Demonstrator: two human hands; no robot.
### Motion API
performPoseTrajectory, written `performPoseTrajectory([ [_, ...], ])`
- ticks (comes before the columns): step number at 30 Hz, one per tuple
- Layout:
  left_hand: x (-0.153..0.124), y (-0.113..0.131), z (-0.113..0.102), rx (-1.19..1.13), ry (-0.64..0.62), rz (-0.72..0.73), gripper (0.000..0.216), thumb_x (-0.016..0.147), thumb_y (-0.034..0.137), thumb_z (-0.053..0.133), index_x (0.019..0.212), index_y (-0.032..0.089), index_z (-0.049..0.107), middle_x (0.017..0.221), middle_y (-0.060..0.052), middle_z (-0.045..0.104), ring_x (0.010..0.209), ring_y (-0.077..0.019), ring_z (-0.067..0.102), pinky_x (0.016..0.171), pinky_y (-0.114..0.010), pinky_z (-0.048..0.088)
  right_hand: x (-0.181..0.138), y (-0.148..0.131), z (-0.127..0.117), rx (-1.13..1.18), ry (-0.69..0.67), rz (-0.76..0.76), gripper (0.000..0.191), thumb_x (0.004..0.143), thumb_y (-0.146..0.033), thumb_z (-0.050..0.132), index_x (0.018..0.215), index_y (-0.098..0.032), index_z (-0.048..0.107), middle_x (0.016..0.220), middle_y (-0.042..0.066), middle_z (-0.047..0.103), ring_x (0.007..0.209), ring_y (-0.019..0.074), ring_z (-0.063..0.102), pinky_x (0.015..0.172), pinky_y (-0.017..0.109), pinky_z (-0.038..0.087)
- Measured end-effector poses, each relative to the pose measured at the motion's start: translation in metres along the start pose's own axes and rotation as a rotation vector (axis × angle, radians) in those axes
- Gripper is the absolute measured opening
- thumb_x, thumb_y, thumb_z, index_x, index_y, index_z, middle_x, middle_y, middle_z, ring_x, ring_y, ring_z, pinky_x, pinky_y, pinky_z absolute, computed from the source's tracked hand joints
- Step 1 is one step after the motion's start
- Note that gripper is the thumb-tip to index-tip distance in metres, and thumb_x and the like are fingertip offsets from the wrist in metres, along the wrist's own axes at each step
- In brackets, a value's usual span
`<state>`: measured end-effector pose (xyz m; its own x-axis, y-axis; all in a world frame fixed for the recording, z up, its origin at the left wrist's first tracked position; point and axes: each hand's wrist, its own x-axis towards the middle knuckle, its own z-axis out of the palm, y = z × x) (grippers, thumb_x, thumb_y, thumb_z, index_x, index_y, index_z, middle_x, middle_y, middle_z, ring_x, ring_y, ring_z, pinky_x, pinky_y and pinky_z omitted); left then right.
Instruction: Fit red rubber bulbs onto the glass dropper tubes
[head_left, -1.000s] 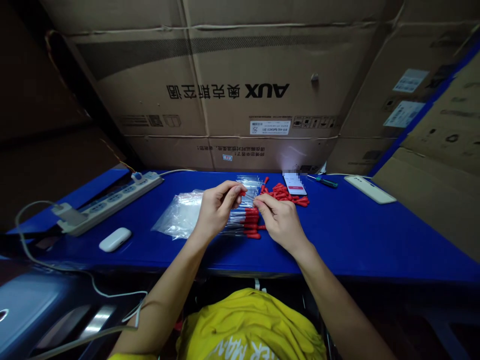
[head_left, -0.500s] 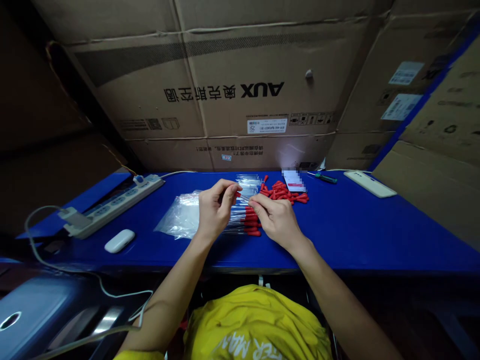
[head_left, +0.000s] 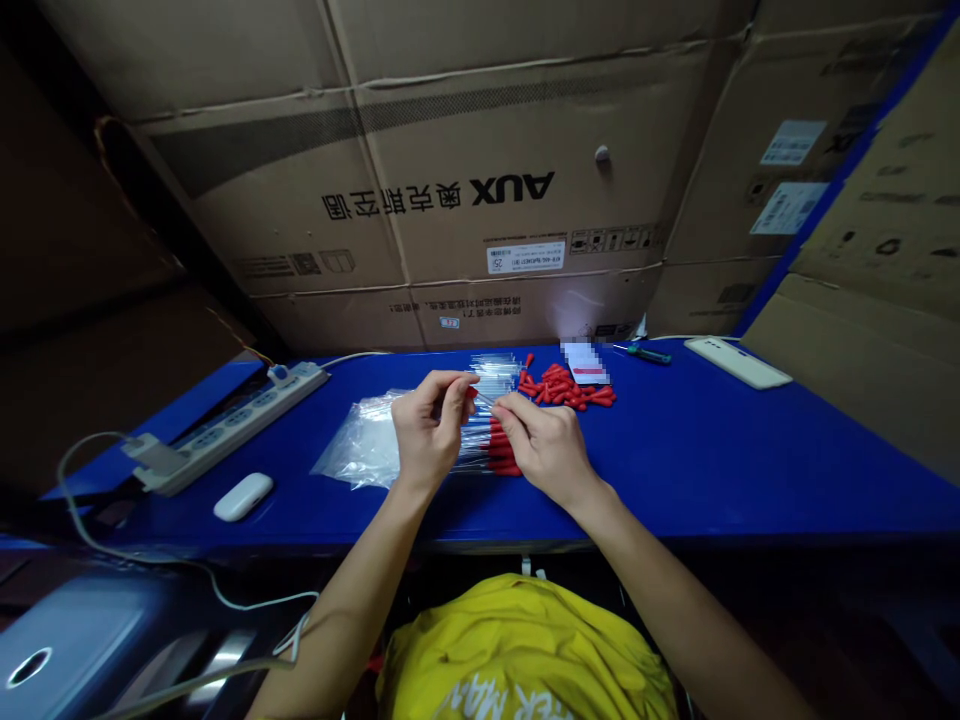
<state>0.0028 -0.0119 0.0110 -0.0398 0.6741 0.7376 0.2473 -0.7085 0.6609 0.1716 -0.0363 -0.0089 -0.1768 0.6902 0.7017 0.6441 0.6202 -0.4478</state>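
"Red cap [head_left: 472, 394], where?"
"Pinched in the left hand [head_left: 424, 432], thumb against fingers, mostly hidden."
"Right hand [head_left: 549, 440]?"
"Gripping a thin rod [head_left: 484, 398]; can't tell if they're joined."
"Nearby?"
"Red-ended rods [head_left: 501, 456] under the hands, loose red caps [head_left: 556, 384] beyond, clear plastic bag [head_left: 358, 445] left, blue table [head_left: 712, 460]."

The bare left hand [head_left: 429, 432] and bare right hand [head_left: 546, 445] sit slightly farther left than a second ago over the glossy blue tabletop [head_left: 697, 460], farther from the loose heap of red, bulb-shaped pieces [head_left: 557, 385]. Less of the small red tip [head_left: 471, 393] shows in the left hand.
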Motion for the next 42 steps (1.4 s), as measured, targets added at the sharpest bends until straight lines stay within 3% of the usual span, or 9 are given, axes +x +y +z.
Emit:
performPoseTrajectory([
  [11,-0.001,-0.003,-0.004,0.138,-0.043,0.077,0.029,0.108,0.039,0.061,0.099,0.019,0.08,0.072,-0.002,0.072,0.061,-0.0121,0.064,0.064,-0.024,0.047,0.002,-0.003,-0.004,0.046,-0.04,0.06,0.034,0.111,-0.036,0.048,0.093,-0.022,0.073,0.064,0.001,0.065,0.052,0.0145,0.053,0.06,0.029,0.031],
  [17,0.002,-0.001,-0.007,0.115,-0.076,0.121,0.035,0.108,0.043,0.06,0.095,0.019,0.08,0.074,-0.003,0.072,0.059,-0.0126,0.06,0.062,-0.025,0.046,0.009,-0.007,-0.001,0.76,-0.193,0.266,0.041,0.105,-0.055,0.055,0.082,-0.022,0.061,0.063,-0.003,0.054,0.055,0.0129,0.047,0.056,0.026,0.037],
  [21,0.002,-0.003,-0.009,0.02,-0.106,0.136,0.039,0.107,0.05,0.061,0.092,0.02,0.08,0.07,-0.003,0.07,0.057,-0.0132,0.057,0.061,-0.027,0.045,0.009,-0.007,0.0,1.268,-0.475,0.531,0.047,0.095,-0.068,0.067,0.083,-0.024,0.055,0.049,-0.016,0.021,0.041,0.0078,0.011,0.04,0.022,0.017],
  [24,0.003,-0.004,-0.01,-0.037,-0.132,0.145,0.042,0.106,0.055,0.061,0.09,0.02,0.08,0.069,-0.004,0.069,0.057,-0.0141,0.056,0.062,-0.029,0.045,0.008,-0.01,-0.001,1.387,-0.566,0.592,0.048,0.093,-0.069,0.07,0.084,-0.025,0.053,0.05,-0.018,0.015,0.042,0.0069,0.005,0.039,0.021,0.013],
  [27,0.005,-0.003,-0.012,-0.031,-0.145,0.164,0.042,0.106,0.054,0.062,0.09,0.02,0.08,0.07,-0.004,0.07,0.061,-0.0151,0.058,0.066,-0.03,0.047,0.006,-0.014,0.0,1.233,-0.459,0.517,0.048,0.097,-0.07,0.064,0.083,-0.025,0.053,0.05,-0.016,0.02,0.04,0.0081,0.012,0.04,0.022,0.018],
  [32,0.007,0.0,-0.01,-0.006,-0.215,0.13,0.03,0.107,0.041,0.062,0.095,0.02,0.08,0.083,-0.006,0.076,0.07,-0.0157,0.064,0.072,-0.029,0.05,-0.002,-0.015,0.003,0.319,0.032,0.152,0.038,0.109,-0.045,0.053,0.082,-0.022,0.062,0.058,-0.004,0.05,0.049,0.0107,0.042,0.056,0.028,0.03],
  [35,0.005,0.0,-0.008,-0.034,-0.232,0.108,0.029,0.107,0.039,0.062,0.094,0.02,0.08,0.084,-0.006,0.075,0.07,-0.015,0.064,0.072,-0.029,0.05,-0.007,-0.015,0.006,0.014,0.13,0.031,0.038,0.111,-0.039,0.051,0.08,-0.022,0.065,0.054,-0.002,0.053,0.047,0.0119,0.044,0.057,0.031,0.028],
  [38,0.001,-0.001,-0.003,-0.125,-0.2,0.038,0.031,0.108,0.043,0.062,0.096,0.02,0.079,0.076,-0.003,0.069,0.066,-0.0132,0.059,0.067,-0.027,0.048,-0.006,-0.017,0.007,0.08,0.102,0.046,0.036,0.112,-0.038,0.05,0.083,-0.022,0.066,0.057,-0.002,0.056,0.049,0.0123,0.047,0.057,0.03,0.03],
  [42,-0.001,-0.002,0.004,-0.343,-0.129,-0.153,0.039,0.109,0.055,0.056,0.108,0.02,0.075,0.068,0.001,0.058,0.06,-0.0123,0.052,0.059,-0.025,0.043,0.001,-0.015,0.004,0.45,-0.037,0.169,0.038,0.112,-0.044,0.049,0.085,-0.022,0.062,0.069,-0.001,0.06,0.062,0.014,0.055,0.063,0.026,0.039],
])
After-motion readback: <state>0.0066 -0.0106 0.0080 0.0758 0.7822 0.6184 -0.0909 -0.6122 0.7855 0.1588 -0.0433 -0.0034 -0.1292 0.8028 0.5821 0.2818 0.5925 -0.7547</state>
